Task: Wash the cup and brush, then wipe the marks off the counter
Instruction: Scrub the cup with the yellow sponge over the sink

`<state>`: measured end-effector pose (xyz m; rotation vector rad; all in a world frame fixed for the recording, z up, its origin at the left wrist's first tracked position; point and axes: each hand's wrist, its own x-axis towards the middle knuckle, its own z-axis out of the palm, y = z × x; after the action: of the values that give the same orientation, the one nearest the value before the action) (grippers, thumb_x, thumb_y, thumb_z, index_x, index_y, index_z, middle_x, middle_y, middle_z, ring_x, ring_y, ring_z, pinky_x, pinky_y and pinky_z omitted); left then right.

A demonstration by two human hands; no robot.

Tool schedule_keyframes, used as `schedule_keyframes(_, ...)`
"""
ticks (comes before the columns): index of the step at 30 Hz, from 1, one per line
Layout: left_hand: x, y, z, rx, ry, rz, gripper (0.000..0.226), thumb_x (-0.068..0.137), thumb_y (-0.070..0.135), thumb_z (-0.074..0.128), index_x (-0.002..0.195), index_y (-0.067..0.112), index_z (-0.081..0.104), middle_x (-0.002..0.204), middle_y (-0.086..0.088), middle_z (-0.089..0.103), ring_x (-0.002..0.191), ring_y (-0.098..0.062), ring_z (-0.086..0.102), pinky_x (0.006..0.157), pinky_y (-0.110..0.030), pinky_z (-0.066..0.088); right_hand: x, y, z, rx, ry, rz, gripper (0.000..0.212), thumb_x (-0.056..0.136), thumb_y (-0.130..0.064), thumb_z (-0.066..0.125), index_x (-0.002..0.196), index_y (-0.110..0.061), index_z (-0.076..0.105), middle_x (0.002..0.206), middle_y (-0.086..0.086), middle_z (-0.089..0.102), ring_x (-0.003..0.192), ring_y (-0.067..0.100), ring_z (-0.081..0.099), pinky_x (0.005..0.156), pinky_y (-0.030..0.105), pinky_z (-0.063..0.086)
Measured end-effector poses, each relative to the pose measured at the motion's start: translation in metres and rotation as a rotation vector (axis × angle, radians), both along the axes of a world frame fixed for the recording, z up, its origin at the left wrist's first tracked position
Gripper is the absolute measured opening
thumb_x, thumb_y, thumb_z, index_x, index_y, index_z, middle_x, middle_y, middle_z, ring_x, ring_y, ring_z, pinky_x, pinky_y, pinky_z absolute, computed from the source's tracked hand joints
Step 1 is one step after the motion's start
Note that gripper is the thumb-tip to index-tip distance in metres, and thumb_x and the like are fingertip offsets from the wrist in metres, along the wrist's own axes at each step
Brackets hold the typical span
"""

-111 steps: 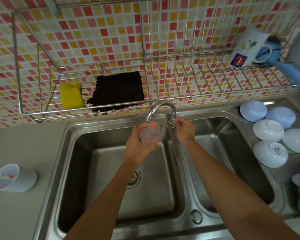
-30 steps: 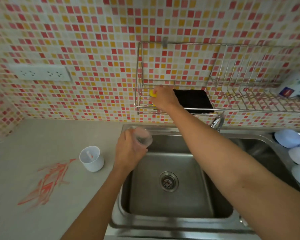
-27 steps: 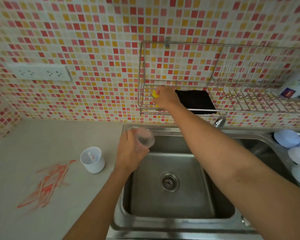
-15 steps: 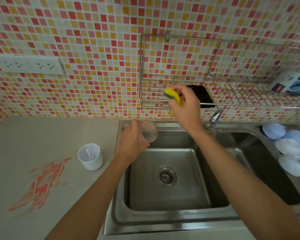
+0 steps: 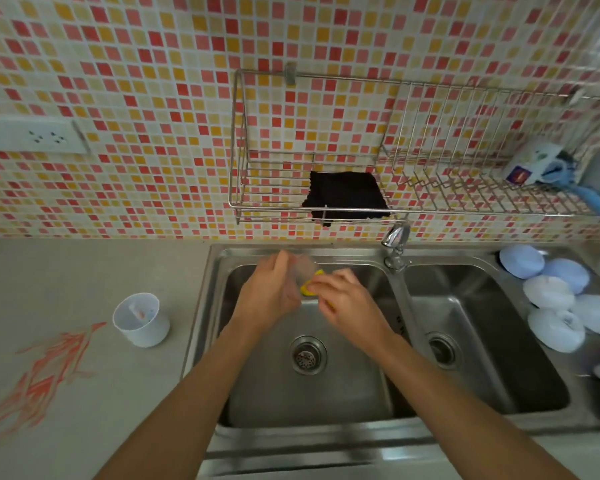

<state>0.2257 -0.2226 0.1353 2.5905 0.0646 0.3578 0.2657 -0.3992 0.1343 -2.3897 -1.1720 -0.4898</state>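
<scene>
Inside white cup (image 5: 141, 319), small brush (image 5: 136, 310).

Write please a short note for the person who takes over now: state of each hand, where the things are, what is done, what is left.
Left hand: grips the clear cup over the left sink.
Right hand: holds the yellow sponge against the cup.
White cup with the brush inside stands on the counter, left of the sink.
Orange marks lie on the counter, unwiped.
Black cloth lies in the wall rack.
Done: sponge is in hand, at the cup.
Left: scrub and rinse the cup, wash the brush, wipe the marks.
</scene>
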Motion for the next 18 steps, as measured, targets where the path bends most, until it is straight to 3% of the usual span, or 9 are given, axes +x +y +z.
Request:
schedule_keyframes(5,0.008,-0.015,-0.013,0.022,0.001,0.064,0.059,0.074,0.040,0.074,0.121,0.020,0.044,0.123,-0.001,0.054,0.112,-0.019,0.053,0.083,-0.038,0.055,-0.010,-0.010,-0.009,0.134,0.247,-0.025,0.030,0.082,-0.006,0.063,0.108,-0.019,0.072,0.108,-0.004,0.071,0.097,0.015,0.052,0.088,0.020,0.042)
schedule_keyframes(7,0.011,-0.021,-0.014,0.054,-0.019,0.066,0.059,0.074,0.044,0.073,0.120,0.021,0.044,0.121,0.001,0.054,0.111,-0.018,0.053,0.082,-0.036,0.055,0.002,-0.019,-0.009,0.068,0.180,0.028,0.029,0.082,-0.006,0.065,0.107,-0.017,0.072,0.108,-0.004,0.071,0.094,0.016,0.050,0.086,0.023,0.044)
schedule_keyframes(12,0.016,-0.038,-0.006,0.059,-0.087,0.006,0.053,0.076,0.029,0.074,0.119,0.010,0.049,0.121,-0.005,0.056,0.114,-0.021,0.051,0.088,-0.034,0.051,0.037,-0.033,-0.007,-0.092,-0.101,0.091,0.028,0.074,-0.006,0.074,0.100,-0.015,0.075,0.104,-0.005,0.072,0.094,0.012,0.044,0.085,0.024,0.047)
schedule_keyframes(13,0.018,-0.038,-0.006,0.058,-0.090,0.010,0.053,0.076,0.028,0.074,0.119,0.010,0.049,0.121,-0.005,0.056,0.115,-0.020,0.051,0.089,-0.034,0.051,0.037,-0.033,-0.010,-0.062,-0.049,0.093,0.028,0.077,-0.006,0.072,0.103,-0.015,0.074,0.106,-0.005,0.071,0.095,0.013,0.047,0.086,0.025,0.048)
schedule_keyframes(16,0.026,-0.033,-0.015,0.074,-0.077,0.062,0.051,0.076,0.030,0.073,0.118,0.016,0.049,0.121,0.000,0.055,0.115,-0.017,0.051,0.089,-0.031,0.051,0.023,-0.033,-0.017,0.163,0.350,0.050,0.030,0.085,-0.008,0.063,0.112,-0.020,0.071,0.112,-0.008,0.070,0.102,0.010,0.056,0.092,0.027,0.047)
schedule_keyframes(18,0.030,-0.032,-0.018,0.102,-0.052,0.094,0.051,0.077,0.034,0.072,0.119,0.020,0.047,0.121,0.005,0.053,0.114,-0.013,0.048,0.091,-0.026,0.049,0.025,-0.034,-0.016,0.220,0.442,0.070,0.030,0.086,-0.010,0.063,0.112,-0.021,0.071,0.111,-0.008,0.070,0.101,0.010,0.059,0.091,0.027,0.048)
